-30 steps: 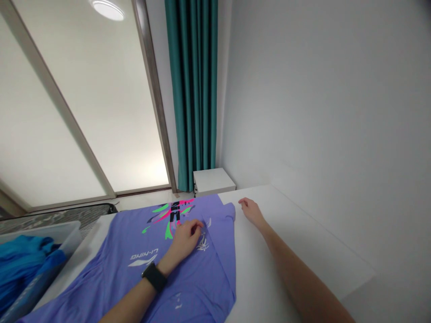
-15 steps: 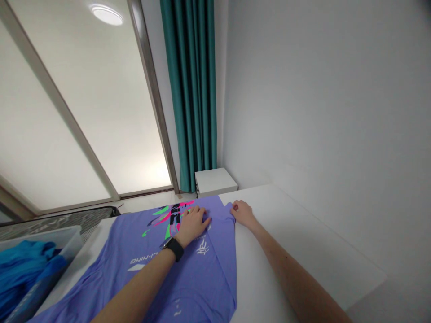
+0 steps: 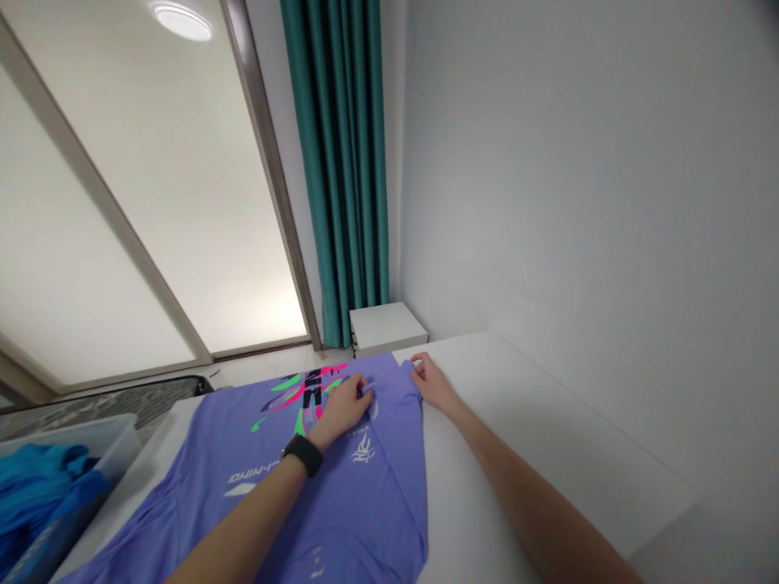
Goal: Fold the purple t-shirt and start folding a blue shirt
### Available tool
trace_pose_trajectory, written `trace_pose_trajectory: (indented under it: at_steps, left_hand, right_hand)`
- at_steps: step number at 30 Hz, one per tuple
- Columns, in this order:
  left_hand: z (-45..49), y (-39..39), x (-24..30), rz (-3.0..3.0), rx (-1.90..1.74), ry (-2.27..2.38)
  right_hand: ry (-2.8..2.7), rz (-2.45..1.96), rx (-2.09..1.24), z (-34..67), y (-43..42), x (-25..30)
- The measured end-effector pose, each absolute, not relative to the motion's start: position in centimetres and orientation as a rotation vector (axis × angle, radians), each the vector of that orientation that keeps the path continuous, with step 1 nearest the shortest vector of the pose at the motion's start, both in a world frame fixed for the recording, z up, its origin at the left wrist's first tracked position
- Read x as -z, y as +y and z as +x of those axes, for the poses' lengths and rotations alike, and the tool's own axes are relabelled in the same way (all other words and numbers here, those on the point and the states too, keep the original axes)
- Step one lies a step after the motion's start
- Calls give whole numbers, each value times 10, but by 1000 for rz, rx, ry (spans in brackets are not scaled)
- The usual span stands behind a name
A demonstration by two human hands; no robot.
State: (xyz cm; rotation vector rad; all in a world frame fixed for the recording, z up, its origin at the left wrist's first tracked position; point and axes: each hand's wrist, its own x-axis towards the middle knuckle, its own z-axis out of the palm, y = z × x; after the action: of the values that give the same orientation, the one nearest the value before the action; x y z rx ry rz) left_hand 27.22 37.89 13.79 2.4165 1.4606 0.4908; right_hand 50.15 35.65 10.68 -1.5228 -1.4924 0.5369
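Two hands sit on a purple T-shirt (image 3: pixel 359 503) lying on a white table (image 3: pixel 548 422): the left hand (image 3: pixel 339 412), curled, hides part of the print (image 3: pixel 304 399), and the right hand (image 3: pixel 433 385) reaches the shirt's far edge, neither pinch clear.

The left hand (image 3: pixel 341 411) presses a lavender T-shirt (image 3: pixel 359 507); the right hand (image 3: pixel 433 384) seemingly pinches its edge above a white tabletop (image 3: pixel 517 422).

Left hand (image 3: pixel 341 410), 1; right hand (image 3: pixel 433 385), 1; lavender T-shirt (image 3: pixel 356 495), 1; wristwatch (image 3: pixel 303 455), 1; bench (image 3: pixel 548 430), 1; plastic bin (image 3: pixel 115 442), 1, at 8 o'clock; teal curtain (image 3: pixel 332 162), 1, at 12 o'clock; white cabinet (image 3: pixel 386 327), 1, at 12 o'clock; ceiling light (image 3: pixel 181 21), 1, at 11 o'clock.
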Motion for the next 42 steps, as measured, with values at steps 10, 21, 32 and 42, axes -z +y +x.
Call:
trace_pose_trajectory:
  at_steps: [10,21,32,42]
  left_hand:
    - [257,368,-135,2409,-590,1468]
    - [251,353,-131,2417,-765,1375]
    - [245,354,-137,2451,-572,1608]
    - [242,358,-137,2171,-758,1647]
  right_hand:
    - [-1625,-1482,-704,486,383,-122]
    - [-1489,-1429,-836,488,372,-117]
    - [-1450,-1491,-844,483,380,-122]
    - [-1479,-1589,-796,492,377,-116]
